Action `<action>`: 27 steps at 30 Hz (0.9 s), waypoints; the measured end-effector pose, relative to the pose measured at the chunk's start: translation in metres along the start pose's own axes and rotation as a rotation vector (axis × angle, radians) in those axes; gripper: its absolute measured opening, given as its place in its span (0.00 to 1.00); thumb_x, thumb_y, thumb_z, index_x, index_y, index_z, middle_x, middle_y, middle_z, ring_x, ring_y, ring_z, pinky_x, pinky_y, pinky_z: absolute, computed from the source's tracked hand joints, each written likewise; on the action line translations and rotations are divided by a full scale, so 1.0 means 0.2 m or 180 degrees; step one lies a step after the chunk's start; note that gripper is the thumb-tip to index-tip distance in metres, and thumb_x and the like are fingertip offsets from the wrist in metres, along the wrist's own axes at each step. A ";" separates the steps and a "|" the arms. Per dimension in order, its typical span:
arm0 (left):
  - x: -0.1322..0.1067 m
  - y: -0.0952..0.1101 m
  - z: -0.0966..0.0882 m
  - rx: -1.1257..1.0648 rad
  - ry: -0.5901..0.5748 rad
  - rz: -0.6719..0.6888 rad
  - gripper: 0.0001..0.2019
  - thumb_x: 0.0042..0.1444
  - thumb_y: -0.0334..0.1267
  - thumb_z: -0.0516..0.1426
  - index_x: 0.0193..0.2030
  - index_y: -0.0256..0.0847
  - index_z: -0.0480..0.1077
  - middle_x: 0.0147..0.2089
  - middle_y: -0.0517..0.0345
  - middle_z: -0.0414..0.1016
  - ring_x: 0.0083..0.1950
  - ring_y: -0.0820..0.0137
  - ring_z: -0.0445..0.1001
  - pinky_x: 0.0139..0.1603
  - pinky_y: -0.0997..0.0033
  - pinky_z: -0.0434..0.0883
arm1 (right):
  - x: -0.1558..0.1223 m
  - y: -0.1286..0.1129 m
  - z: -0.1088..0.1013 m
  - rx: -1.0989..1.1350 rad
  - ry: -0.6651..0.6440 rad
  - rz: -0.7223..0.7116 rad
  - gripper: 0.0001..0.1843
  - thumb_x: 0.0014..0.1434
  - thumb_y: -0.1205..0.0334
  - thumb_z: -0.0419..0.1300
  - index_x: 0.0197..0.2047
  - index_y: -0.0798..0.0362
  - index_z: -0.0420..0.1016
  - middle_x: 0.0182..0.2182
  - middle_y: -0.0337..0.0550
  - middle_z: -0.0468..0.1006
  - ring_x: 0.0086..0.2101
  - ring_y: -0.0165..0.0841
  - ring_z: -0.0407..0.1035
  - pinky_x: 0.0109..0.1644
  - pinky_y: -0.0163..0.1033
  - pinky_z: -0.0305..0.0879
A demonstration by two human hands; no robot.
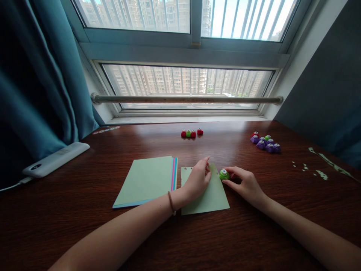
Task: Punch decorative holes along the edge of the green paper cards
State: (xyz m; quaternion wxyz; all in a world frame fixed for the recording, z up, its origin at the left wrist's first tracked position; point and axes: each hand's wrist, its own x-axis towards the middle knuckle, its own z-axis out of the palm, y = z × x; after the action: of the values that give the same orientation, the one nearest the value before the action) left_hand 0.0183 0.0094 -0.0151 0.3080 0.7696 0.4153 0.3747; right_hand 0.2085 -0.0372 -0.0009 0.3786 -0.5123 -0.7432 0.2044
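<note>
A single light green sheet of paper (208, 201) lies on the table, with small punched holes along its top left edge. My left hand (199, 176) rests over the upper part of this sheet, fingers curled toward its top edge; whether anything is pinched there is hidden. At the sheet's right edge sits a green craft punch (224, 174) with a white-ringed top. My right hand (244, 183) grips the punch from the right between thumb and fingers. Left of the sheet is a stack of coloured paper (150, 178), light green on top with pink and blue edges showing.
Red and green punches (188, 133) stand in a row at the back. Several purple, red and green punches (265, 143) cluster at the right. Paper scraps (321, 174) and a cut strip (332, 163) lie far right. A white corded device (58, 158) sits by the curtain (53, 75).
</note>
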 end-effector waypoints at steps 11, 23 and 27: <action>-0.01 0.00 -0.01 0.0141 -0.0140 0.0113 0.26 0.50 0.25 0.51 0.58 0.37 0.54 0.46 0.52 0.66 0.39 0.71 0.66 0.48 0.65 0.68 | 0.01 0.00 0.00 -0.0003 -0.0003 0.0029 0.15 0.51 0.61 0.61 0.44 0.52 0.72 0.38 0.44 0.76 0.33 0.34 0.70 0.39 0.40 0.68; -0.06 0.13 -0.04 0.2097 -0.0772 0.0993 0.08 0.58 0.28 0.46 0.35 0.35 0.65 0.35 0.51 0.68 0.38 0.64 0.67 0.39 0.65 0.69 | 0.00 0.01 0.00 -0.0079 -0.0090 -0.0013 0.14 0.51 0.62 0.60 0.43 0.52 0.72 0.37 0.42 0.77 0.35 0.34 0.71 0.40 0.40 0.69; -0.11 0.17 -0.01 0.2593 -0.0984 0.1253 0.09 0.58 0.28 0.45 0.36 0.32 0.66 0.36 0.47 0.69 0.41 0.63 0.68 0.43 0.63 0.68 | 0.00 0.02 0.00 -0.0065 -0.0118 -0.0021 0.15 0.50 0.62 0.61 0.43 0.52 0.72 0.37 0.43 0.77 0.35 0.35 0.71 0.40 0.40 0.69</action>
State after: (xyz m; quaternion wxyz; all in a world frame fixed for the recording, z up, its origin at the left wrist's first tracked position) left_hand 0.0223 -0.0259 0.0057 -0.0373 0.9384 0.3241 0.1138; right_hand 0.2103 -0.0350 -0.0043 0.3603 -0.5098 -0.7539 0.2049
